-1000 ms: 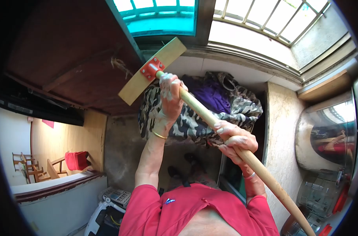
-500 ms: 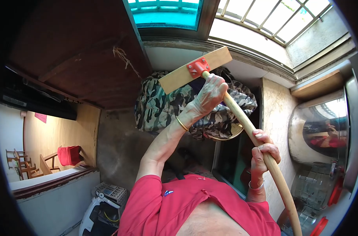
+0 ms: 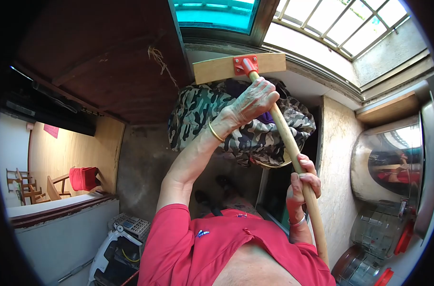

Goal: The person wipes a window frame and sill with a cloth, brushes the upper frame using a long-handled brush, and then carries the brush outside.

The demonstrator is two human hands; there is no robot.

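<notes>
A long-handled wooden pusher with a flat board head (image 3: 217,69) and a red bracket (image 3: 245,65) is held up in front of me. My left hand (image 3: 256,101) is wrapped round the handle (image 3: 284,132) just below the bracket. Further down, my right hand (image 3: 304,180) grips the same handle, its fingers curled about it. The handle's lower end passes beside my right shoulder. Behind the left hand lies a camouflage-patterned cloth bundle (image 3: 198,117), partly hidden by my arm. The board's face is turned towards me, nearly level across the view.
Barred windows (image 3: 341,28) and a sill are at the upper right. On the right stand a marble-like surface (image 3: 341,143), a shiny metal appliance (image 3: 386,159) and clear jars with red lids (image 3: 379,233). A dark wooden panel (image 3: 98,62) is at upper left, a red-covered chair (image 3: 83,178) beyond the low wall.
The board head has turned from a slant to nearly level. My right hand and the handle's lower end have swung left, and both hands still hold the handle.
</notes>
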